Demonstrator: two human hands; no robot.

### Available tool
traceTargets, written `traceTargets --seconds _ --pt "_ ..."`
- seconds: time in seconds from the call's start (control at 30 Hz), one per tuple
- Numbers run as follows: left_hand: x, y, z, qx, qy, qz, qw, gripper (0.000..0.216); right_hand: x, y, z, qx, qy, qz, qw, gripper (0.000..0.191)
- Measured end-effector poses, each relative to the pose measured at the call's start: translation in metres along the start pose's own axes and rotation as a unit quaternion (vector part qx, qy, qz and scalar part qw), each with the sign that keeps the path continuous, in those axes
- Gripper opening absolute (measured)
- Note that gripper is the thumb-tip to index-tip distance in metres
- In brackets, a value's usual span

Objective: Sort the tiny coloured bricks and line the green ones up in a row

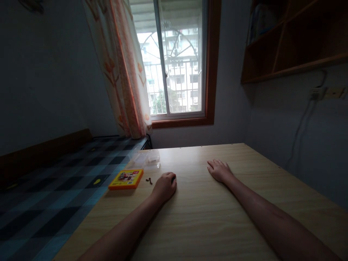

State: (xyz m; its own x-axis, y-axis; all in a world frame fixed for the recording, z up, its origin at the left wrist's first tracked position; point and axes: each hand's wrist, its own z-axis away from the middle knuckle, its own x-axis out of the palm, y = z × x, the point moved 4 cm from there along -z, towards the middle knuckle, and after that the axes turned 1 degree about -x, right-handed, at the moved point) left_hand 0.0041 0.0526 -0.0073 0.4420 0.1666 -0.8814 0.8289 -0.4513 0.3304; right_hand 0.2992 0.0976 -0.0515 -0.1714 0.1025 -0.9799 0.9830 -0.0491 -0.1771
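Note:
My left hand point(165, 185) rests on the wooden table point(206, 214) with its fingers curled into a loose fist around a small dark thing that I cannot make out. Just left of it lie two small dark pieces point(149, 180). Further left, at the table's edge, is a flat orange box point(126, 179) with a picture on its lid. Behind that sits a clear plastic case point(147, 159). My right hand point(219, 170) lies flat on the table, palm down, fingers stretched out and holding nothing.
A bed with a dark checked cover point(54, 192) runs along the table's left side. Ahead is a window point(176, 61) with a patterned curtain point(122, 69). Wooden shelves point(293, 40) hang on the right wall, with a socket and cable point(317, 93) below.

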Motion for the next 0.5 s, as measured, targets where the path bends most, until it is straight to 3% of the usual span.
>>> traceTargets --seconds 0.33,0.5 --pt "0.019 0.055 0.026 0.086 -0.029 0.063 0.994 0.034 -0.005 -0.002 0.003 -0.007 0.008 0.002 1.000 0.057" --pt "0.017 0.061 0.030 0.081 -0.020 0.091 0.992 0.034 -0.006 -0.001 0.004 -0.008 0.017 -0.003 1.000 0.056"
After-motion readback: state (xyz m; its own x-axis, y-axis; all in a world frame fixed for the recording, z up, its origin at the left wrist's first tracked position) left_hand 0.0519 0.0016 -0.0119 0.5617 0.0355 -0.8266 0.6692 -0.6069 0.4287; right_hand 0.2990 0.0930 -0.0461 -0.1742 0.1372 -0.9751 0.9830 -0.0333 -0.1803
